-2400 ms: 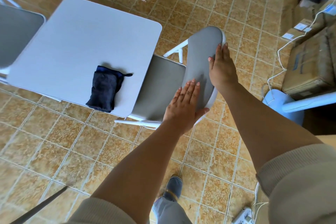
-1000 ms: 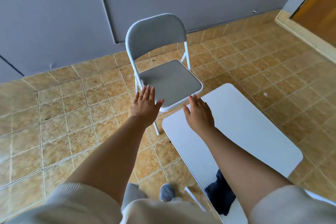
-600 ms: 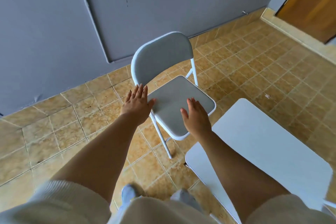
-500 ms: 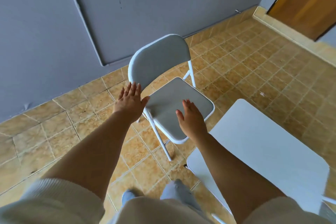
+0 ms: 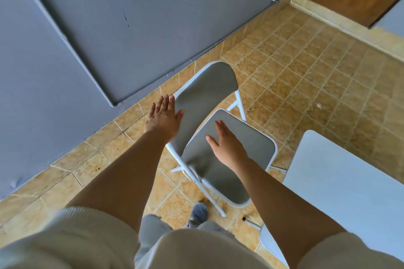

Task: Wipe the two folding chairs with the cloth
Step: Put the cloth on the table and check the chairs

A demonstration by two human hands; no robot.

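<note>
Head view: the left grip (image 5: pixel 164 116), fingers straight, lies flat against the backrest edge of the folding chair (image 5: pixel 251 148), and the right grip (image 5: pixel 227 144), equally spread, sits on or just above its seat; neither holds anything. The cloth is out of sight, so wiping cannot start. A push from the left grip could fold the backrest or skid the chair across the tiled floor (image 5: pixel 306 61).
</note>
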